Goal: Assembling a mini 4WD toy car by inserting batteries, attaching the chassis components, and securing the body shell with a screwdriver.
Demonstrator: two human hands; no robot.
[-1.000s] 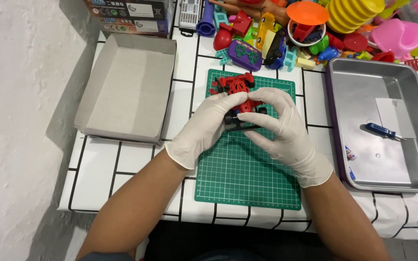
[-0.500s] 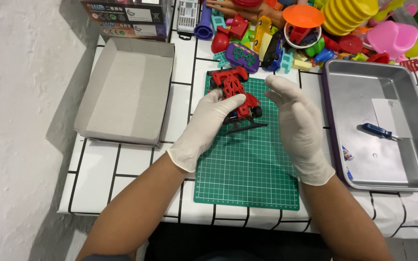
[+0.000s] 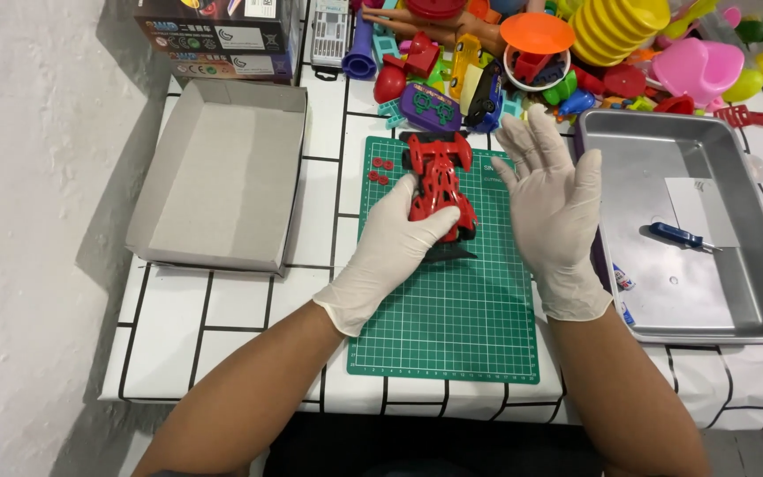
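Toy car [image 3: 439, 181] on mat [image 3: 452, 309], between box [image 3: 222, 172] and tray [image 3: 691, 230].

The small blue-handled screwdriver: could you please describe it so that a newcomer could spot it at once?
Find the large silver metal tray to the right of the green cutting mat. The blue-handled screwdriver lies inside it, partly over a white paper slip. It is the only tool in the tray.

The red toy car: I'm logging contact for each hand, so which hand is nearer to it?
Left. The left hand rests on the red toy car on the green cutting mat; the right hand is open beside it, apart.
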